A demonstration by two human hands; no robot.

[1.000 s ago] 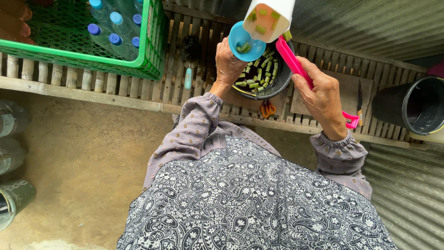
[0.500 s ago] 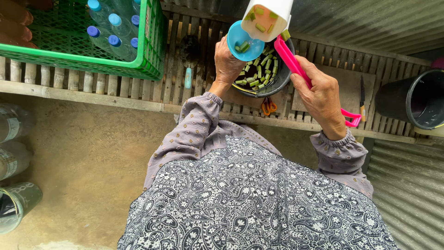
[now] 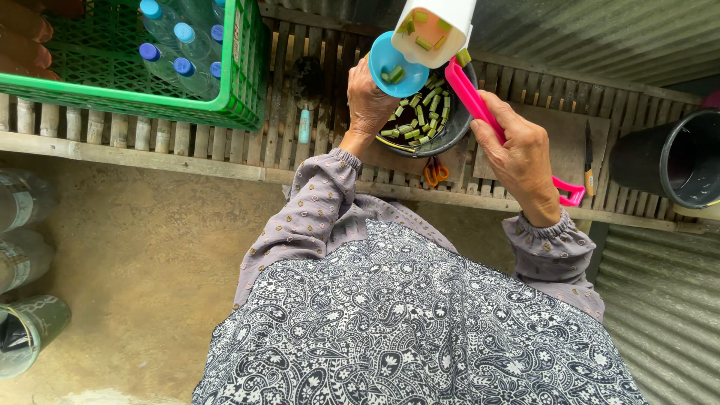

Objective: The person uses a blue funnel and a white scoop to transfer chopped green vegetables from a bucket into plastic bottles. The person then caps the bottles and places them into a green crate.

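Since half a second ago little has shifted: my left hand [image 3: 369, 101] and its blue lid [image 3: 397, 66] sit a touch lower over the dark bowl [image 3: 450, 129], and the white container [image 3: 435, 30] stays tipped mouth-down above it.

The left fingers are clenched around the blue lid, a shallow round plastic cup with a few green vegetable pieces [image 3: 420, 112] caught in it. My right hand [image 3: 521, 154] is closed on the pink handle [image 3: 480, 109], which runs up and left to the white container at the far edge of view. The container hangs just above the bowl's far rim, its mouth showing an orange inside with green bits stuck to it.

I judge the container light and stiff, thin plastic, probably wet and a little slippery; the long pink handle is the place to hold it, as it gives leverage for tipping. The lid is light too, best pinched at its rim.

The bowl rests on the slatted wooden tabletop [image 3: 225, 142], with orange-handled scissors [image 3: 433, 172] just near of it. To the left stands a green crate [image 3: 225, 82] of blue-capped bottles [image 3: 169, 45]; to the right lie a knife [image 3: 588, 154] and a black bucket [image 3: 675, 161].
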